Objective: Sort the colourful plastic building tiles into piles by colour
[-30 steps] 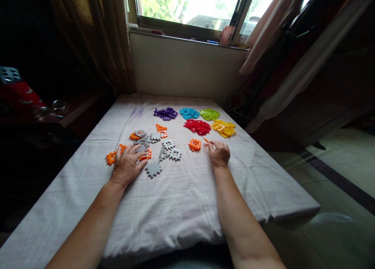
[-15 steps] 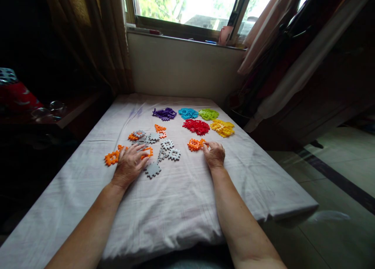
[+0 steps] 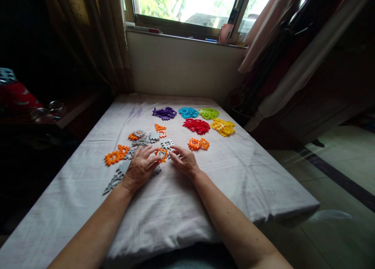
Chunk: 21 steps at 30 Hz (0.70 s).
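Observation:
My left hand (image 3: pixel 141 166) pinches an orange square piece (image 3: pixel 161 155) between thumb and fingers. Just right of that piece is my right hand (image 3: pixel 184 159), its fingertips over a grey piece; whether it grips anything I cannot make out. Grey pieces (image 3: pixel 167 144) lie around and partly under both hands. Other orange pieces (image 3: pixel 112 158) rest left of my left hand, and a small orange group (image 3: pixel 198 144) lies right of my right hand. Two orange pieces (image 3: pixel 160 130) sit behind the grey ones.
Farther back on the cloth-covered table (image 3: pixel 234 183) are piles of purple (image 3: pixel 164 113), blue (image 3: pixel 188 112), green (image 3: pixel 209 113), red (image 3: pixel 196 126) and yellow pieces (image 3: pixel 223 127). A wall and window stand behind the table, with curtains at the left.
My left hand has moved right with the orange square, uncovering grey pieces at the left. My right hand has left the small orange group and come left, near my left hand.

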Tool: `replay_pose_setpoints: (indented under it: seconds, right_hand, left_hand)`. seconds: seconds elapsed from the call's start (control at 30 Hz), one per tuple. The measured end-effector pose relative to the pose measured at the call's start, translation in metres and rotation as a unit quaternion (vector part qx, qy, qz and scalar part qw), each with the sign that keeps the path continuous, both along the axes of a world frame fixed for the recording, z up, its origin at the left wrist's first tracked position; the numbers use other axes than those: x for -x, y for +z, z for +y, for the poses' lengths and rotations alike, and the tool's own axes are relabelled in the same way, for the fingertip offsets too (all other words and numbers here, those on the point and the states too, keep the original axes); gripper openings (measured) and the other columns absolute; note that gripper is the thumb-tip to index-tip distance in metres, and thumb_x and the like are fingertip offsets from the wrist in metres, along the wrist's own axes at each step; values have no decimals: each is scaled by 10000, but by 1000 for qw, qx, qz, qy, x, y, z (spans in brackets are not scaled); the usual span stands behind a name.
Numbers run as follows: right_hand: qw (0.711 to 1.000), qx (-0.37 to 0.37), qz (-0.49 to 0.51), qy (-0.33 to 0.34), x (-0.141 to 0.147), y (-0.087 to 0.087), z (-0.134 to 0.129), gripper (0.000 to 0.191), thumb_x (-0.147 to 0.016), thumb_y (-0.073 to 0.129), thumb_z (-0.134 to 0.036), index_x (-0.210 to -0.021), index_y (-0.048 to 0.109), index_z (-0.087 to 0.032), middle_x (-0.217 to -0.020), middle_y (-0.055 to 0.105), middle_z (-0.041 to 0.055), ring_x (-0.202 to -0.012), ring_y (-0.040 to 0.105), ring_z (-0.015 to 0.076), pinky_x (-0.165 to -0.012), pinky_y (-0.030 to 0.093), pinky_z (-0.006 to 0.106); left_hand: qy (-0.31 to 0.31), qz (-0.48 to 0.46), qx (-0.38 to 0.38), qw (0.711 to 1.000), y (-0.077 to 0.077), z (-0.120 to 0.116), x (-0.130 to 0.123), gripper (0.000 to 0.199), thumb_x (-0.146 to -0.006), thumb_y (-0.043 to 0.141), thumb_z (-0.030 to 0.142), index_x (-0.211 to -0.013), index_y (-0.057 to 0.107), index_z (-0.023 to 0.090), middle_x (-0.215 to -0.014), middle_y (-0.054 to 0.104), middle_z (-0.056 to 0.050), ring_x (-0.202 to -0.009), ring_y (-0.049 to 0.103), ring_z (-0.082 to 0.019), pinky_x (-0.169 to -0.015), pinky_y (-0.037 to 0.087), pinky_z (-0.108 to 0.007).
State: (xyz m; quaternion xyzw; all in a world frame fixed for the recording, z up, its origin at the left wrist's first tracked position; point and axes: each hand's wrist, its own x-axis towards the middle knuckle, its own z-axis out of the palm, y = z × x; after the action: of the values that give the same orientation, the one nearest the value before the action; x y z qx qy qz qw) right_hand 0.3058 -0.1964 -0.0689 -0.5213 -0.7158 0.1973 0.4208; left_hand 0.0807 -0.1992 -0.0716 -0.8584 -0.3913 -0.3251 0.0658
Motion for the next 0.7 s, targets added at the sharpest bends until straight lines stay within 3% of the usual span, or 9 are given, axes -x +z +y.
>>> replay_pose_setpoints:
  seconds: [0.1,0.17,0.27,0.37,0.5,0.6,0.7]
  right_hand:
    - [997,39,63,24,7,-2,0,261,-877,636,-357,-1089,737,-244,-828,769,-12,-623,644,120,-659,527,234]
    - [996,38,79,2,6,-1,3,223,-862,630,-346,-1005,748,-222,-768,750,-14,-602,629,119,-630,515,227]
    - [993,23,84,-82,-13,4,9,251,-866,583,-338,-989,743,-188,-771,740,12,-653,645,144,-658,518,247]
    - [979,19,82,-187,-51,10,15,323,-878,498,-334,-1029,730,-169,-828,751,58,-705,655,177,-699,521,284]
    - [931,37,27,-362,-105,10,17,340,-825,473,-318,-980,755,-208,-810,756,42,-760,660,207,-708,501,284]
    - [912,63,-3,-405,-128,5,16,342,-799,472,-292,-942,774,-219,-806,753,42,-770,650,219,-706,484,287]
    - [908,90,-40,-407,-133,-2,17,330,-806,486,-265,-952,781,-233,-822,749,43,-777,641,220,-734,483,295]
  left_hand:
    - [-17,7,-7,1000,-1,-1,-4,230,-978,512,326,-1070,722,320,-1338,676,-33,-1336,544,-255,-1158,349,-545]
    - [-14,6,3,1000,-1,-2,-6,248,-978,510,331,-1127,707,321,-1359,663,-38,-1340,540,-249,-1169,342,-536]
    - [6,-6,33,999,1,-2,-5,308,-969,517,369,-1229,668,302,-1390,643,-63,-1353,529,-254,-1178,337,-529]
    - [26,-21,65,997,3,-1,0,333,-957,517,393,-1236,666,287,-1388,644,-71,-1351,532,-263,-1180,337,-533]
    - [46,-43,83,995,5,2,7,303,-944,515,372,-1168,696,280,-1358,663,-70,-1315,561,-265,-1175,349,-530]
    - [52,-58,75,994,4,3,9,291,-944,508,360,-1137,704,266,-1339,673,-72,-1290,576,-260,-1161,373,-511]
    - [53,-60,73,994,3,3,10,287,-946,501,352,-1120,711,264,-1333,674,-72,-1282,579,-261,-1153,381,-508]
